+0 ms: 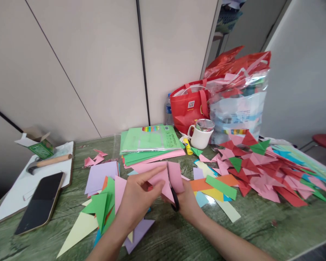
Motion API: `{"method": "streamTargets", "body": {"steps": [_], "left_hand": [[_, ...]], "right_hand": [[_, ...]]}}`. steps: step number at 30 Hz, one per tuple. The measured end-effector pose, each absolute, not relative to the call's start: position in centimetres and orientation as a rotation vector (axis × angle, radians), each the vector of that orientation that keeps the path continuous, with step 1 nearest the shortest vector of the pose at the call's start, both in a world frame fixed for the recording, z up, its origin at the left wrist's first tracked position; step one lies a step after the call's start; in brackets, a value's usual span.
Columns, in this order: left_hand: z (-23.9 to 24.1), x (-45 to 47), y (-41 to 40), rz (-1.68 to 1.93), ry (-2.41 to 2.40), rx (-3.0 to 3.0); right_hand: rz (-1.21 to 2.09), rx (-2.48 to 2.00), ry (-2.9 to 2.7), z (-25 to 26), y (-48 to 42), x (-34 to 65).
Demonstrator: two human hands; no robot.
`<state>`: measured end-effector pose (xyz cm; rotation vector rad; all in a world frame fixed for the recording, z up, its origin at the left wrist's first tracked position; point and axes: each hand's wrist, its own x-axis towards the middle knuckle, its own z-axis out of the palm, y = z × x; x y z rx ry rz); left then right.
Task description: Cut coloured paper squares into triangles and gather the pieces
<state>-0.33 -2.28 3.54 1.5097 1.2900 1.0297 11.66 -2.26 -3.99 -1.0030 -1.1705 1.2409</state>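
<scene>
My left hand [141,195] pinches a folded piece of pink paper [161,178] between thumb and fingers, above the middle of the table. My right hand [188,203] is closed round the black handle of a pair of scissors [174,198], partly hidden by the paper. The blades lie along the pink paper, where a strip [175,174] stands curled to the right of the cut line. Below and left of my left hand are green folded pieces [99,206] and pale yellow paper [78,230]. Paper strips [220,186] in orange, green and yellow lie right of my right hand.
A heap of red and pink folded papers [263,170] covers the right side. Behind stand a white mug [202,136], a glue stick [188,146], a red bag [186,112] and green paper packs [149,139]. A phone [40,203] and hammer [50,163] lie left.
</scene>
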Motion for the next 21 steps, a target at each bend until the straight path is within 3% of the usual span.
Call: {"method": "streamTargets", "body": {"steps": [5,11,17,21], "left_hand": [[3.8,-0.2,-2.3,0.976,1.375,1.604],[5.1,-3.6,-1.2,0.827,1.499,1.843],[5.3,-6.9,-0.6,-0.081,1.737,2.175],[5.1,-6.9,-0.8,-0.428,1.958,2.206]], "right_hand": [[1.301,-0.965,-1.053,-4.5,-2.1,11.3],[1.123,-0.889,-0.740,-4.6,-1.3,12.0],[1.292,-0.618,-0.369,-4.3,-0.1,12.5],[1.213,-0.636,-0.516,-4.7,-0.3,12.4]]}}
